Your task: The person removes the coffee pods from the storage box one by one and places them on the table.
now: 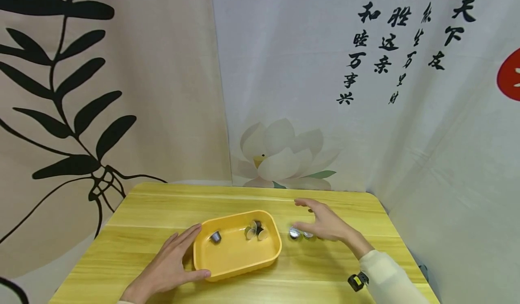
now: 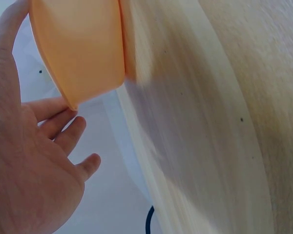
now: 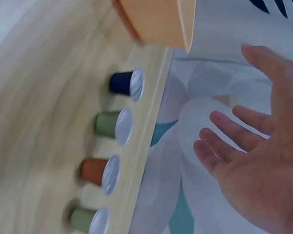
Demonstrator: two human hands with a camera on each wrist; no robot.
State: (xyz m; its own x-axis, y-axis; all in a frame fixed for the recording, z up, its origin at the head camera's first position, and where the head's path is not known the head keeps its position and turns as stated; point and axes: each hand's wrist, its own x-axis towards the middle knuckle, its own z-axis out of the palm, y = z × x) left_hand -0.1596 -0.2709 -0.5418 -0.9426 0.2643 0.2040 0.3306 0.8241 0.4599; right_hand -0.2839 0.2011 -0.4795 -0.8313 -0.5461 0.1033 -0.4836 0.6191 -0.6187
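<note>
Head view, tray: yellow tray (image 1: 233, 260) sits about midway between the left and right edges of the table (image 1: 158, 216), long axis roughly along the far edge; one capsule (image 1: 216, 237) at its left end, a capsule cluster (image 1: 251, 233) at its right
Head view, hands: left hand (image 1: 172, 256) spans the tray's left end, thumb and fingers spread against it; right hand (image 1: 325, 221) hangs by the standing capsules (image 1: 294, 232), toward the table's right edge; clearly the nearer hand to them
Left wrist view, tray corner: left fingers mostly straight, touching the rim, not wrapped round it
Right wrist view, capsule row: four, foil up, parallel to the far edge; dark blue capsule (image 3: 120, 83) nearest the tray
Right wrist view, right hand: spread wide, thumb apart, holding nothing
</note>
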